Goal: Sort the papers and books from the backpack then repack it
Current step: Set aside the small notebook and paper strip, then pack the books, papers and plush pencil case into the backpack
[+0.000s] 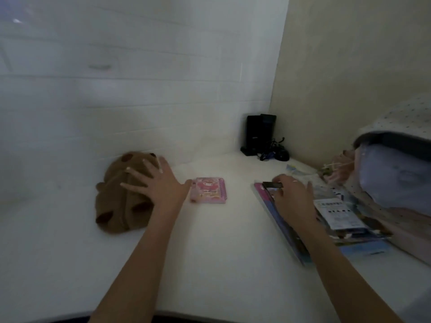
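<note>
A pale dotted backpack (396, 173) lies on its side at the right, its mouth facing me. In front of it a stack of books and papers (338, 220) rests on the white table (221, 252). My right hand (293, 197) lies on the stack's left part, fingers pinching a small dark flat object (271, 184). A small pink spiral notebook (210, 190) lies mid-table. My left hand (158, 183) hovers with fingers spread over a brown plush toy (121, 201), its thumb near the notebook.
A black box-shaped device (258, 134) with tangled cables (275, 152) stands in the back corner. White brick wall runs behind the table and a beige wall to the right. The table's front edge is at the bottom of the view.
</note>
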`<state>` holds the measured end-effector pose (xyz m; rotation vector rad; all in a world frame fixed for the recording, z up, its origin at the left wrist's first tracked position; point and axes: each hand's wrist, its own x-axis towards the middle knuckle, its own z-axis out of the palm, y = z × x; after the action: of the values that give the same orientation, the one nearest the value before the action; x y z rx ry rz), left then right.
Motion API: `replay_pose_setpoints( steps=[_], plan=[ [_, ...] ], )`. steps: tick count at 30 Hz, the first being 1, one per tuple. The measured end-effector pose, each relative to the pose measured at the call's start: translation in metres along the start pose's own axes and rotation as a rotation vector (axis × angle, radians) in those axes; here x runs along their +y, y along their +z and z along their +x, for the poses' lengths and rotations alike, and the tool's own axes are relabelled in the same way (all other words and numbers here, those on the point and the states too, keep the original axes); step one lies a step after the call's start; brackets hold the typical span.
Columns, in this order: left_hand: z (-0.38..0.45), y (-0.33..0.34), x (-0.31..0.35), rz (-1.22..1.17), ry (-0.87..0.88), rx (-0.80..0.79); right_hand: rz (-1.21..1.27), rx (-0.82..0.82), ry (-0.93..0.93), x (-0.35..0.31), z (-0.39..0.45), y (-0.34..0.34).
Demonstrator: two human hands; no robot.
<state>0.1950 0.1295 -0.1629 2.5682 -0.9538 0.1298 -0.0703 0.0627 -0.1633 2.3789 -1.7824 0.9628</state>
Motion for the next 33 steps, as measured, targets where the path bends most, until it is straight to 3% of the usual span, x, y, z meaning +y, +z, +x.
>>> replay_pose_setpoints(
  steps=[3, 6, 13, 16, 19, 21, 23, 26, 29, 32, 33],
  plan=[
    [0.014, -0.004, -0.03, 0.054, -0.098, -0.133, 0.103, -0.078, -0.141, -0.044, -0.006, 0.022],
    [0.021, -0.016, -0.04, -0.011, -0.128, -0.082, 0.417, -0.203, -0.217, -0.086, -0.021, 0.033],
    [-0.019, -0.031, -0.023, -0.348, 0.002, 0.167, 1.248, -0.796, 0.037, -0.16, -0.048, 0.042],
    [-0.043, -0.05, 0.011, -0.728, 0.037, 0.156, 1.472, -0.645, 0.096, -0.169, -0.035, 0.033],
    [-0.063, -0.062, 0.058, -1.055, -0.003, -0.032, 1.547, -0.477, 0.19, -0.133, -0.01, 0.011],
    [-0.081, -0.062, 0.093, -1.094, 0.149, -0.102, 1.649, -0.504, 0.287, -0.096, -0.001, -0.017],
    [-0.101, -0.058, 0.127, -1.146, 0.39, -0.155, 1.678, -0.389, 0.417, -0.053, 0.004, -0.041],
    [-0.129, -0.042, 0.168, -1.089, 0.793, -0.306, 1.363, -0.097, 0.567, 0.011, 0.011, -0.074],
    [-0.156, -0.007, 0.191, -0.843, 1.005, -0.558, 0.713, 0.013, 0.56, 0.078, 0.018, -0.082],
    [-0.192, 0.021, 0.203, -0.44, 1.108, -0.461, -0.065, -0.087, 0.342, 0.119, 0.013, -0.084],
    [-0.201, 0.023, 0.207, -0.369, 1.094, -0.403, -0.191, -0.097, 0.286, 0.128, 0.011, -0.086]
  ],
)
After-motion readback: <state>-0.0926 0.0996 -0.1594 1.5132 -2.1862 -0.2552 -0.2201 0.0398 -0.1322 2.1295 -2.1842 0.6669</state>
